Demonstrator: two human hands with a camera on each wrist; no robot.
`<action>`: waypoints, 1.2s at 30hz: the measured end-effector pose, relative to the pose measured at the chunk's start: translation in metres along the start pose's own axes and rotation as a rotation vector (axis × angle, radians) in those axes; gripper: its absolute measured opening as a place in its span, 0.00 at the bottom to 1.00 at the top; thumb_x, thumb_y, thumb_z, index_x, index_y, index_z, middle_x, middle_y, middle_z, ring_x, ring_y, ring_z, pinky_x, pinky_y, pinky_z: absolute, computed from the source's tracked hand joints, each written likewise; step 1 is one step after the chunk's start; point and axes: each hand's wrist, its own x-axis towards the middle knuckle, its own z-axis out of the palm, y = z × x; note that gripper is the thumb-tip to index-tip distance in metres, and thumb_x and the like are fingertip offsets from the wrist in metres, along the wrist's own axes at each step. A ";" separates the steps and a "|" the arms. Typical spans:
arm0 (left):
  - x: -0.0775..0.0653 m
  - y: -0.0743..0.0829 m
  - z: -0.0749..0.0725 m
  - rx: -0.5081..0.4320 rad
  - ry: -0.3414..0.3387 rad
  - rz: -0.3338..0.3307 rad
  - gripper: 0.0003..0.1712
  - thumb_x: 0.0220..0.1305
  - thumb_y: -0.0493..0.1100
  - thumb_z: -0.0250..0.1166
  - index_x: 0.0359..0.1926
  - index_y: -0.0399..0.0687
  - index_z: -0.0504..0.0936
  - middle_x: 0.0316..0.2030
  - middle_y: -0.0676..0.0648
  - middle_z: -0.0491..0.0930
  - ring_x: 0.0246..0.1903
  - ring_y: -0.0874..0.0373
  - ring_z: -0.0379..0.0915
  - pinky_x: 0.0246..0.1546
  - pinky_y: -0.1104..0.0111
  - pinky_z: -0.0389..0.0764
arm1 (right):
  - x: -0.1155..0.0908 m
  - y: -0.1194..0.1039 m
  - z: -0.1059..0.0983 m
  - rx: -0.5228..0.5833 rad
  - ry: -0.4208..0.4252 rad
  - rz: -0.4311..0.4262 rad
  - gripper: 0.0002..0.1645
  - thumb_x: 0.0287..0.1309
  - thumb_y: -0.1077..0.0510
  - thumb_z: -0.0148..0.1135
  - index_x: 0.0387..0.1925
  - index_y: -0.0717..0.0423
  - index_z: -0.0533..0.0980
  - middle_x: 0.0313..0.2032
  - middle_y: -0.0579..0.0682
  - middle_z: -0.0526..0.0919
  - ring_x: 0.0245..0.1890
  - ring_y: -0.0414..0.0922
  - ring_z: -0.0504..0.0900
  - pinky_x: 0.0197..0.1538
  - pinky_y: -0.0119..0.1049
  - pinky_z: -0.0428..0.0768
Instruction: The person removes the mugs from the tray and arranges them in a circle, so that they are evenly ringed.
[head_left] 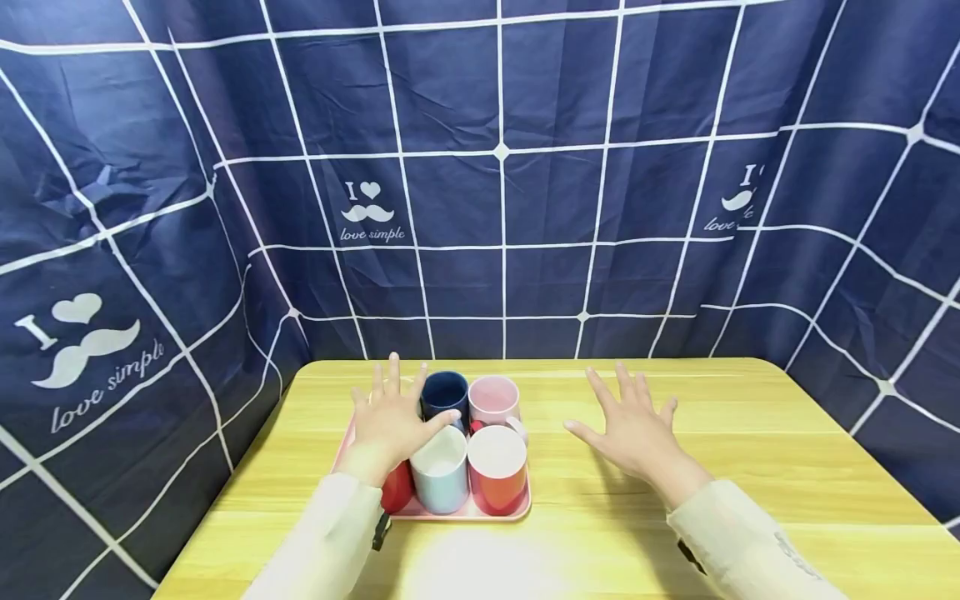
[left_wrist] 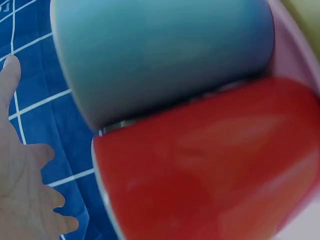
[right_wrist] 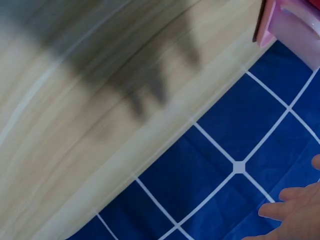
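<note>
Spread wide, my left hand (head_left: 386, 425) is over the left part of a pink tray (head_left: 521, 507) that carries several mugs. In the head view its thumb overlaps the rim of a light blue mug (head_left: 439, 483); nothing is gripped. A red mug (head_left: 399, 490) and a pale-rimmed mug behind it are partly hidden by this hand and arm. At the tray's right side stand an orange-red mug (head_left: 498, 487) and a pink mug (head_left: 494, 400), with a navy mug (head_left: 442, 392) beside the pink one. My right hand (head_left: 637, 429), fingers splayed, hovers over the wood to the right, holding nothing.
The mugs and tray stand on a light wooden table (head_left: 750, 450), its far edge near the fingertips. Dark blue curtain (head_left: 555, 200) with white grid lines encloses the back and both sides. In the right wrist view, a hand shadow (right_wrist: 145, 85) falls on the tabletop.
</note>
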 end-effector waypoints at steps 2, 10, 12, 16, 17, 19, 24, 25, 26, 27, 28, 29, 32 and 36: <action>0.001 -0.005 -0.003 0.002 -0.005 0.000 0.54 0.53 0.81 0.47 0.74 0.59 0.52 0.73 0.36 0.39 0.70 0.35 0.31 0.59 0.30 0.42 | 0.002 -0.003 0.000 0.003 0.010 -0.004 0.58 0.51 0.19 0.45 0.74 0.47 0.51 0.71 0.68 0.44 0.67 0.72 0.41 0.52 0.80 0.33; 0.006 -0.033 -0.020 0.024 0.011 -0.031 0.55 0.55 0.80 0.45 0.75 0.56 0.49 0.72 0.32 0.37 0.70 0.32 0.29 0.58 0.29 0.39 | 0.011 -0.019 0.001 0.037 0.033 -0.024 0.58 0.51 0.21 0.49 0.75 0.48 0.48 0.72 0.66 0.43 0.68 0.70 0.40 0.53 0.80 0.35; 0.006 -0.041 -0.026 0.023 0.021 -0.038 0.55 0.56 0.79 0.47 0.75 0.54 0.50 0.72 0.31 0.37 0.69 0.32 0.30 0.58 0.29 0.39 | 0.012 -0.023 0.002 0.045 0.037 -0.028 0.58 0.52 0.23 0.51 0.74 0.48 0.48 0.72 0.66 0.44 0.69 0.70 0.40 0.54 0.80 0.35; 0.004 -0.058 -0.036 0.027 0.042 -0.057 0.54 0.56 0.77 0.49 0.74 0.50 0.52 0.71 0.29 0.37 0.69 0.30 0.31 0.57 0.29 0.37 | 0.013 -0.031 0.005 0.059 0.034 -0.034 0.58 0.52 0.22 0.51 0.74 0.49 0.48 0.72 0.65 0.44 0.69 0.69 0.41 0.54 0.79 0.36; 0.004 -0.063 -0.038 0.027 0.046 -0.064 0.54 0.57 0.77 0.49 0.74 0.49 0.53 0.71 0.29 0.37 0.68 0.29 0.31 0.57 0.29 0.36 | 0.014 -0.032 0.006 0.062 0.033 -0.034 0.59 0.51 0.22 0.50 0.74 0.49 0.48 0.72 0.65 0.45 0.69 0.68 0.41 0.55 0.79 0.36; 0.003 -0.072 -0.040 0.019 0.049 -0.076 0.54 0.57 0.76 0.50 0.74 0.49 0.53 0.71 0.28 0.37 0.68 0.28 0.31 0.57 0.28 0.34 | 0.014 -0.035 0.009 0.069 0.032 -0.037 0.60 0.51 0.21 0.50 0.75 0.50 0.47 0.72 0.65 0.45 0.69 0.68 0.41 0.55 0.79 0.36; -0.001 -0.095 -0.043 -0.010 0.034 -0.095 0.56 0.55 0.78 0.48 0.74 0.47 0.52 0.70 0.26 0.37 0.68 0.27 0.29 0.56 0.28 0.31 | 0.012 -0.045 0.017 0.121 0.044 -0.041 0.61 0.50 0.24 0.56 0.75 0.50 0.45 0.72 0.64 0.45 0.70 0.66 0.43 0.56 0.78 0.36; -0.003 -0.100 -0.043 -0.006 0.029 -0.096 0.57 0.55 0.79 0.47 0.74 0.47 0.52 0.70 0.26 0.36 0.68 0.27 0.29 0.56 0.28 0.32 | 0.011 -0.046 0.018 0.133 0.046 -0.040 0.61 0.50 0.25 0.57 0.75 0.50 0.45 0.72 0.64 0.45 0.70 0.65 0.43 0.57 0.77 0.36; -0.004 -0.105 -0.042 -0.001 0.028 -0.093 0.57 0.54 0.80 0.46 0.74 0.47 0.52 0.70 0.26 0.37 0.68 0.28 0.30 0.57 0.28 0.32 | 0.010 -0.048 0.019 0.146 0.050 -0.041 0.61 0.50 0.26 0.57 0.75 0.51 0.46 0.72 0.64 0.46 0.70 0.65 0.44 0.57 0.77 0.37; -0.006 -0.110 -0.040 0.001 0.027 -0.089 0.57 0.54 0.80 0.46 0.74 0.47 0.52 0.70 0.26 0.37 0.68 0.27 0.30 0.57 0.28 0.33 | 0.009 -0.050 0.020 0.155 0.051 -0.041 0.61 0.50 0.26 0.58 0.75 0.51 0.46 0.71 0.64 0.46 0.70 0.65 0.44 0.57 0.77 0.37; -0.007 -0.115 -0.039 0.002 0.025 -0.085 0.57 0.55 0.80 0.46 0.73 0.46 0.53 0.70 0.25 0.37 0.68 0.27 0.30 0.56 0.28 0.33 | 0.008 -0.051 0.022 0.162 0.052 -0.042 0.61 0.50 0.26 0.58 0.75 0.52 0.46 0.71 0.64 0.47 0.69 0.65 0.45 0.58 0.77 0.38; -0.009 -0.120 -0.037 0.008 0.021 -0.080 0.57 0.55 0.80 0.47 0.73 0.46 0.53 0.70 0.25 0.38 0.68 0.27 0.31 0.56 0.28 0.33 | 0.007 -0.053 0.023 0.168 0.052 -0.041 0.61 0.50 0.26 0.57 0.75 0.52 0.46 0.71 0.64 0.48 0.70 0.65 0.46 0.58 0.76 0.38; -0.015 -0.132 -0.030 0.011 0.003 -0.071 0.56 0.56 0.78 0.48 0.73 0.45 0.54 0.69 0.24 0.39 0.68 0.28 0.31 0.56 0.28 0.34 | 0.005 -0.056 0.027 0.180 0.051 -0.044 0.62 0.50 0.24 0.56 0.74 0.52 0.46 0.71 0.63 0.50 0.69 0.64 0.47 0.58 0.76 0.41; -0.025 -0.147 -0.017 0.004 -0.020 -0.040 0.55 0.56 0.76 0.51 0.72 0.43 0.55 0.69 0.24 0.41 0.67 0.28 0.34 0.57 0.29 0.35 | 0.002 -0.061 0.034 0.201 0.059 -0.056 0.63 0.48 0.22 0.55 0.74 0.53 0.47 0.70 0.62 0.52 0.69 0.62 0.51 0.59 0.75 0.44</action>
